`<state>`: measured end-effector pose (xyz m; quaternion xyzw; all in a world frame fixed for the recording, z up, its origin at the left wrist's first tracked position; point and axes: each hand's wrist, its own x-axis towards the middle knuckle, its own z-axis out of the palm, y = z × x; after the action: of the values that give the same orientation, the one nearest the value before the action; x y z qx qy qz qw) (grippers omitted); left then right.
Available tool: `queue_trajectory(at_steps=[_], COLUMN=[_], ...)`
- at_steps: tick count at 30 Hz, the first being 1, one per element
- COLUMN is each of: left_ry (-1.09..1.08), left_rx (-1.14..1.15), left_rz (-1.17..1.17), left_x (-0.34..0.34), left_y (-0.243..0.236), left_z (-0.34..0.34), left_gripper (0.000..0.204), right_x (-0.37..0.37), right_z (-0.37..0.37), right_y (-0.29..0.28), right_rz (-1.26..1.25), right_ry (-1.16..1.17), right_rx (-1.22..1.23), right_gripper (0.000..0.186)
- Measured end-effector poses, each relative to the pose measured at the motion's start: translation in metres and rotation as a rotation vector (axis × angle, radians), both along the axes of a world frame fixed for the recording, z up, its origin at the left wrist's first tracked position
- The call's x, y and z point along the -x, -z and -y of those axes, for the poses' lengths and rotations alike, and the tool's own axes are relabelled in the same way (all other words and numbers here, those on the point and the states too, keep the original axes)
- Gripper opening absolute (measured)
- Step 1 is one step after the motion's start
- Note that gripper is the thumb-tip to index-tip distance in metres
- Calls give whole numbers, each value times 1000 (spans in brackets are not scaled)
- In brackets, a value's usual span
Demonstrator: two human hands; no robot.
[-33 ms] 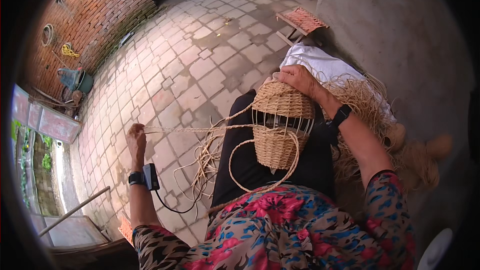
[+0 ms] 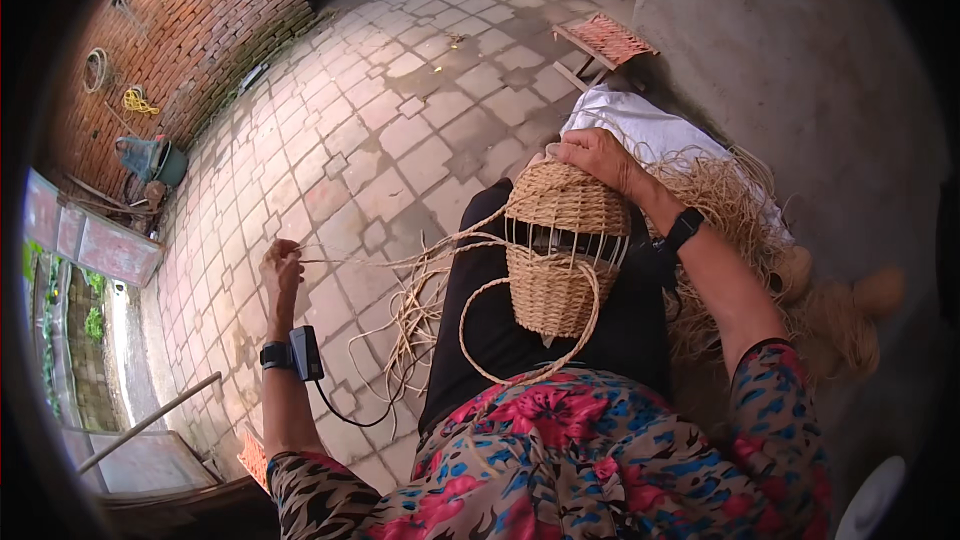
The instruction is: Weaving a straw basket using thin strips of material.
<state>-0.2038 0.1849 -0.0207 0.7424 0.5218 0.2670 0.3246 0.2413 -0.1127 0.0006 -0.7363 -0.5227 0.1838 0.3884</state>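
Observation:
A woven straw basket (image 2: pixel 555 305) lies across my lap, with a band of bare upright ribs (image 2: pixel 570 240) between its two woven parts. My right hand (image 2: pixel 595 155) is closed over the basket's far end. Out to the left, above the floor, my left hand (image 2: pixel 283 262) pinches a twisted straw cord (image 2: pixel 400 260) that runs across to the basket's ribs. A loop of the same braided cord (image 2: pixel 463 325) curves around the basket's near end. Loose strands (image 2: pixel 410 315) hang beside my left thigh.
A heap of loose straw (image 2: pixel 715 200) lies on a white sack (image 2: pixel 640 125) to my right, against a grey wall (image 2: pixel 800 70). A low stool with a red woven seat (image 2: pixel 607 38) stands beyond it. Brick wall (image 2: pixel 200 10) and a blue-grey bucket (image 2: pixel 165 162) are at the left.
My left hand has shifted slightly up and to the right, its fingers turning. The cord from it to the basket now sags a little instead of running straight. My right hand stays put.

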Motion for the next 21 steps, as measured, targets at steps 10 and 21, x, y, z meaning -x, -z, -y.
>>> queue_trajectory(at_steps=[10,21], left_ry=[977,549], left_rx=[-301,-420], left_rz=[-172,-432], left_x=[-161,-14], left_y=[-43,1], left_z=[188,8], left_gripper=[22,19], right_x=[9,3], right_z=[0,-5], right_y=[-6,3], right_rz=[-47,-75], right_ry=[-7,-18], right_rx=[-33,-97], right_gripper=[38,38])
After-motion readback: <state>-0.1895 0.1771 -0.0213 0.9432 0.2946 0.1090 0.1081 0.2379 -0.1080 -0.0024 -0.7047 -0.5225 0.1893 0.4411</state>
